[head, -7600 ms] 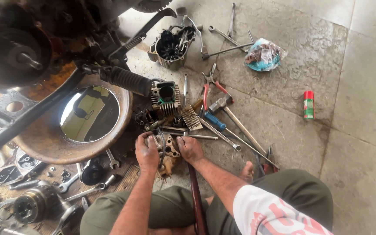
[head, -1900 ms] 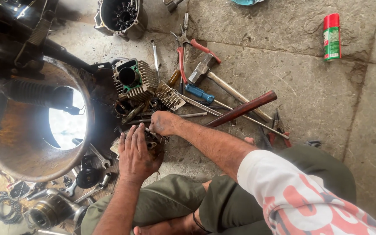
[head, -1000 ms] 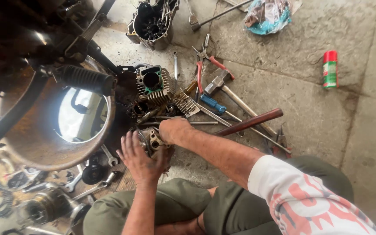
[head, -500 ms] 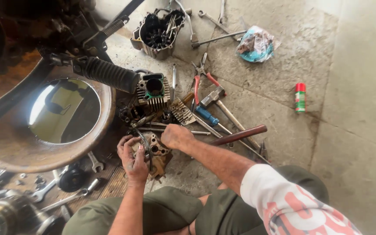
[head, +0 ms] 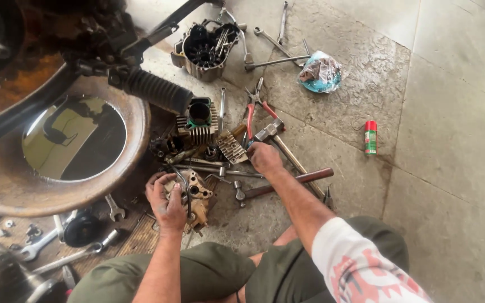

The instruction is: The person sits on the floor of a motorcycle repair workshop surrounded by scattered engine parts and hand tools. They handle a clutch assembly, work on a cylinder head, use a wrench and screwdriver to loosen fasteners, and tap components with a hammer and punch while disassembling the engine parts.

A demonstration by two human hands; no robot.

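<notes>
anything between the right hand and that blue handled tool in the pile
Nothing visible does. The right hand is already at the pile, its fingers hiding most of the blue-handled tool. The hammer lies just beside it. The left hand rests on the engine casing.

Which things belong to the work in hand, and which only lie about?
In hand:
- left hand on the tan metal engine casing
- right hand among the tools near the ribbed grey cylinder

Lying about:
- red spray can
- blue plastic bag
- red-handled pliers
</notes>
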